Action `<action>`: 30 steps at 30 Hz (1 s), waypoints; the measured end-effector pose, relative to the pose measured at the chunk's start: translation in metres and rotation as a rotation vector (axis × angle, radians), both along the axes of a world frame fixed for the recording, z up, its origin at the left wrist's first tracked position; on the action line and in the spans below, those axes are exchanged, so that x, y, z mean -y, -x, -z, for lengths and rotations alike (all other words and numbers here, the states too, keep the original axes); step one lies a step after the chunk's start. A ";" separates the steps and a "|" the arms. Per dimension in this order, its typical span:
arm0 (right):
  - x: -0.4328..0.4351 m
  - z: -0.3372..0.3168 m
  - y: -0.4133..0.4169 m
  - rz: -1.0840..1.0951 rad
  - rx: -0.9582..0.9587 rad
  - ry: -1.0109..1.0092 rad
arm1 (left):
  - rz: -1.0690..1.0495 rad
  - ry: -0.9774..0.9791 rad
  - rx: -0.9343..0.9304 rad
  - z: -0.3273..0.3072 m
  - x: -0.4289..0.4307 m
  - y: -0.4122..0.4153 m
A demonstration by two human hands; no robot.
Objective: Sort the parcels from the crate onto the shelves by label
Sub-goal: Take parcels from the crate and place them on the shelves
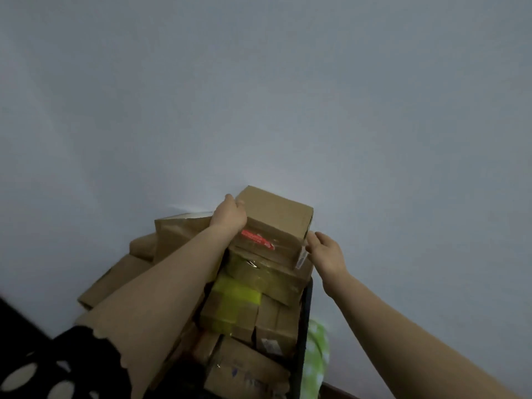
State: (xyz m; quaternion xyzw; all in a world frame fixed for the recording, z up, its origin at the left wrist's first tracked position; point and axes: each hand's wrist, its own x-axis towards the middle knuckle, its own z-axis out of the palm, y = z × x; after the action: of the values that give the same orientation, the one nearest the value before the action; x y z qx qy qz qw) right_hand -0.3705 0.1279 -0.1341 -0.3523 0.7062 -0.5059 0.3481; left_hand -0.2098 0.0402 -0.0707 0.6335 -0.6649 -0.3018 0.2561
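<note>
cardboard parcel (276, 218) in left grip (229, 216)

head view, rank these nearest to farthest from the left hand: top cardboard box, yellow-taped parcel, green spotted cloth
1. top cardboard box: nearest, the left hand grips its left edge.
2. yellow-taped parcel: below the hand, lower in the pile.
3. green spotted cloth: farthest, low on the right, outside the black rim of the crate.
</note>
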 end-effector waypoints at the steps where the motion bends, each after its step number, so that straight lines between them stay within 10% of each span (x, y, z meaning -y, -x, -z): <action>1: 0.005 0.003 0.006 -0.035 0.037 -0.006 | -0.033 -0.012 -0.003 0.000 -0.002 0.006; 14: -0.036 -0.008 -0.001 0.114 0.254 0.246 | -0.202 0.042 -0.326 -0.020 -0.093 -0.005; 30: -0.246 -0.026 -0.234 -0.651 1.001 -0.156 | -0.831 0.055 -0.541 -0.031 -0.454 -0.225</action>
State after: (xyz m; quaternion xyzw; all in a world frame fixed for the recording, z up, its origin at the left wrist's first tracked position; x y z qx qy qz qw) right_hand -0.1368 0.3743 -0.1079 -0.2429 0.3474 -0.4246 0.8000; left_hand 0.0157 0.4938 -0.0394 0.7368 -0.2737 -0.3102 0.5348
